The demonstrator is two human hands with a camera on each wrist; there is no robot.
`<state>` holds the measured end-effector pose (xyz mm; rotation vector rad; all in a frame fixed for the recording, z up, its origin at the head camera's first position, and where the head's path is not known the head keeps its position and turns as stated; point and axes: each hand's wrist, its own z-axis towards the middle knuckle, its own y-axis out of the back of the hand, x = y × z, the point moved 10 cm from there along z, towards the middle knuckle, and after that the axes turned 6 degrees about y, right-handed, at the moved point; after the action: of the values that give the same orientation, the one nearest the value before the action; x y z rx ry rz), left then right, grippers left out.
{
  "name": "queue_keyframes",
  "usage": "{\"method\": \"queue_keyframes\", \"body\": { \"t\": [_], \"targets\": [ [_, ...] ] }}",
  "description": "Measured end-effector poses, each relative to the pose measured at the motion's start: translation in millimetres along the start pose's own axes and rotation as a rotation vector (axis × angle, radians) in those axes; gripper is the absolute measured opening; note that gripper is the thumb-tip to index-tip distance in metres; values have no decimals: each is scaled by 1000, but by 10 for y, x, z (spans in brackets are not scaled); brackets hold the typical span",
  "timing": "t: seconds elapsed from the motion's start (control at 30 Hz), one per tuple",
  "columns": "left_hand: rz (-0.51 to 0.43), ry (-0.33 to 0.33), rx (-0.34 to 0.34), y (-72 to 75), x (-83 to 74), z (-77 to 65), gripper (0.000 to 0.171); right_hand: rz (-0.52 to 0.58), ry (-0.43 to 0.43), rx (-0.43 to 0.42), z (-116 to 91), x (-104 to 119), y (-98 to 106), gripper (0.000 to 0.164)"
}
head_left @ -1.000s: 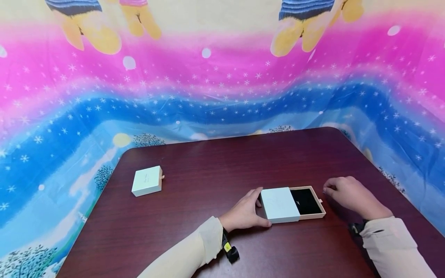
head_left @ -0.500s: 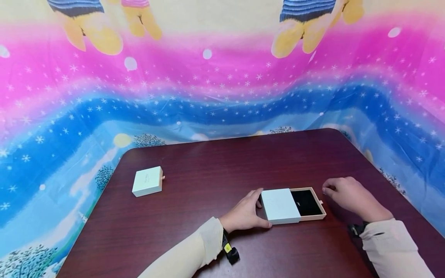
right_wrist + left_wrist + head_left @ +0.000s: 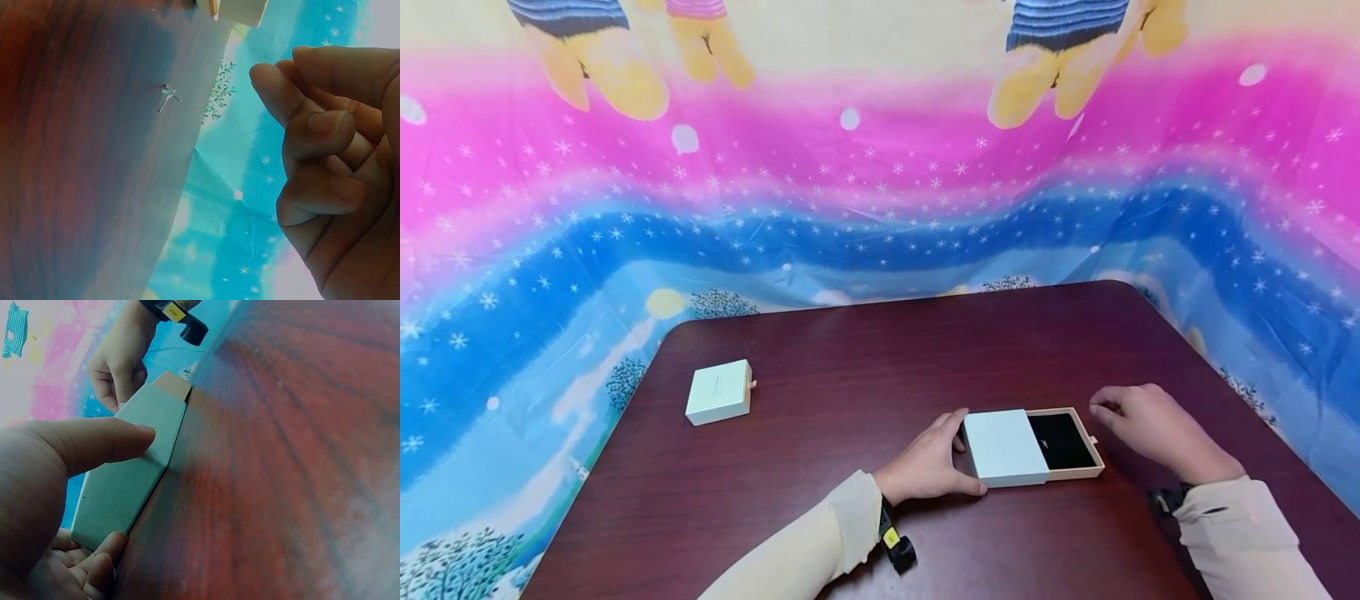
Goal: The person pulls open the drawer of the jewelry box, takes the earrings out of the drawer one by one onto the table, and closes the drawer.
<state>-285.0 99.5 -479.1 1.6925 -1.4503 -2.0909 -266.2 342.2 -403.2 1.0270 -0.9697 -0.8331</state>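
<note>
A white slide-out gift box [image 3: 1006, 447] lies on the table, its peach-edged drawer [image 3: 1094, 454] pulled part way out to the right. Black padding [image 3: 1063, 442] lines the drawer and bears a tiny silvery mark or piece. My left hand [image 3: 927, 461] grips the box's left end; in the left wrist view, thumb [image 3: 125, 440] and fingers span the sleeve [image 3: 125, 487]. Just right of the ribbon tab, my right hand [image 3: 1163, 429] hovers with loosely curled fingers [image 3: 325, 125] and nothing visible between them. The right wrist view shows a small silvery object [image 3: 167, 97], apparently on the table; its kind is unclear.
A second, closed white box [image 3: 718, 392] with a ribbon tab stands at the table's far left. The dark red wooden table [image 3: 865, 375] has rounded far corners. A printed curtain [image 3: 850, 200] hangs around its back and sides.
The right hand has drifted very slightly left, toward the drawer. The left hand and both boxes keep their places; the whole head view has shifted a little downward.
</note>
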Motion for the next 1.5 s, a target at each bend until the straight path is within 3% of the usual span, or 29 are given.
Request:
{"method": "queue_keyframes", "body": {
  "t": [1.5],
  "targets": [
    [2,-7,-5,6,-15,-6,109,53,-5,63,77,361,-108,13]
  ]
}}
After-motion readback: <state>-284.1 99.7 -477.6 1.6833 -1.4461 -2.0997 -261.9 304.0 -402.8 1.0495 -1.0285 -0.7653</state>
